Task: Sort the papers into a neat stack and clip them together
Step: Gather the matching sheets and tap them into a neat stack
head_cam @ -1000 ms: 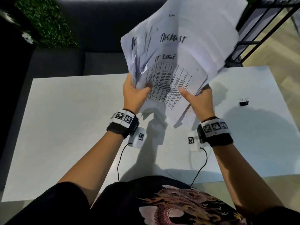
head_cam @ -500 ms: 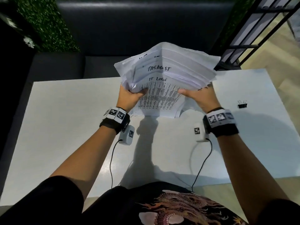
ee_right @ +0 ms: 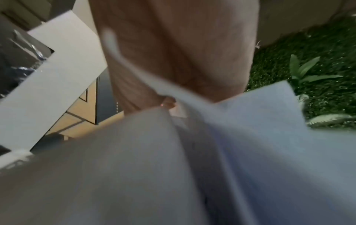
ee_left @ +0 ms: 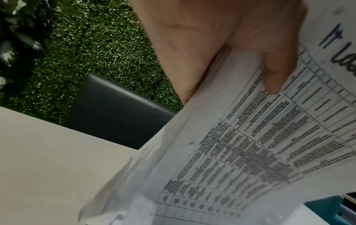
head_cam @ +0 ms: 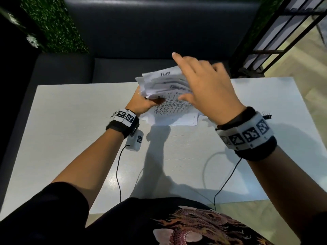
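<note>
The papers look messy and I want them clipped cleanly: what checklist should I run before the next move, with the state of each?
1. Left hand grips papers: ok.
2. Sheet edges aligned: not ok, they fan out unevenly.
3. Bottom edge on the table: ok.
4. Right hand free for squaring: ok, fingers spread above the pile.
5. Binder clip within reach: ok, beside the right wrist.
6. Clip open: cannot tell.

white papers [head_cam: 169, 96] carry black printed tables and dark handwriting. the table [head_cam: 70, 131] is plain white. at three o'clock a black binder clip [head_cam: 267, 116]. wristbands [head_cam: 123, 119] are black with white, black-patterned squares. at twelve o'clock a black sofa [head_cam: 150, 32]; at eleven o'clock green foliage [head_cam: 53, 23].
</note>
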The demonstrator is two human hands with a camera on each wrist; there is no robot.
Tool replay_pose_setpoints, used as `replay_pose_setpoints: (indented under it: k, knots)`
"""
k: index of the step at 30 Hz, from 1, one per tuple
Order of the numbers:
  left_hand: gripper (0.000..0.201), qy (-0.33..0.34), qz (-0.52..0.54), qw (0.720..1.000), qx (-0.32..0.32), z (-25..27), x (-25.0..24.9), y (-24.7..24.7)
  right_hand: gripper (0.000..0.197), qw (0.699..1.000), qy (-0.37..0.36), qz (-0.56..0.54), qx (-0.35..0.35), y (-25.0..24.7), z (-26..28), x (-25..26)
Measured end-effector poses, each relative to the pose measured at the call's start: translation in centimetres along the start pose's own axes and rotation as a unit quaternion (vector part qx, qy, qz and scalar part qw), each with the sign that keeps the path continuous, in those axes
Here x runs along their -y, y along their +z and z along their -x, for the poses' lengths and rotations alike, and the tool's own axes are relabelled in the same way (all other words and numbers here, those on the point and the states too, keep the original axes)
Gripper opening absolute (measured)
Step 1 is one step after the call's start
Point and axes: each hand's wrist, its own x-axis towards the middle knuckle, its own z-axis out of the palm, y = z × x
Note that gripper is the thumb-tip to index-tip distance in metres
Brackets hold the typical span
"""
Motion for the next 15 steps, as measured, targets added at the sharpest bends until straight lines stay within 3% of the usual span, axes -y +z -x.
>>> replay_pose_setpoints:
  k: [5, 6, 7, 10, 12, 13, 15]
  knots:
    - [0.042, -0.023, 0.012, 0.999, -0.025, -0.5, 0.4, 0.4, 0.078, 1.0, 0.024, -0.013, 0.014, 2.9, -2.1, -1.3]
    - [0.028, -0.015, 0.008, 1.0, -0.027, -0.3, -0.1, 0.8, 0.077, 0.999, 0.029, -0.027, 0.003, 2.9, -2.3, -1.9]
    - [0.017, -0.007, 0.004, 0.999, -0.033, -0.3, -0.4, 0.9, 0.078, 0.998, 0.044, -0.039, -0.008, 2.8, -2.3, -2.8]
    - [0.024, 0.006, 0.022, 0.993, -0.114, -0.3, -1.0, 0.5, 0.095, 0.983, 0.151, -0.105, -0.017, 2.8, -1.6, -6.0]
    - [0.015, 0.032, 0.055, 0.986, -0.154, -0.6, -0.8, -0.6, 0.101, 0.948, 0.227, -0.221, -0.015, 4.1, -0.4, -7.9]
    - [0.013, 0.033, 0.078, 0.981, -0.176, -0.7, -0.8, -1.1, 0.101, 0.917, 0.26, -0.302, -0.022, 5.5, 0.4, -8.7]
    - [0.015, 0.017, 0.107, 0.97, -0.217, -0.9, -0.5, -2.0, 0.099, 0.816, 0.342, -0.465, -0.009, 8.6, 2.3, -9.3]
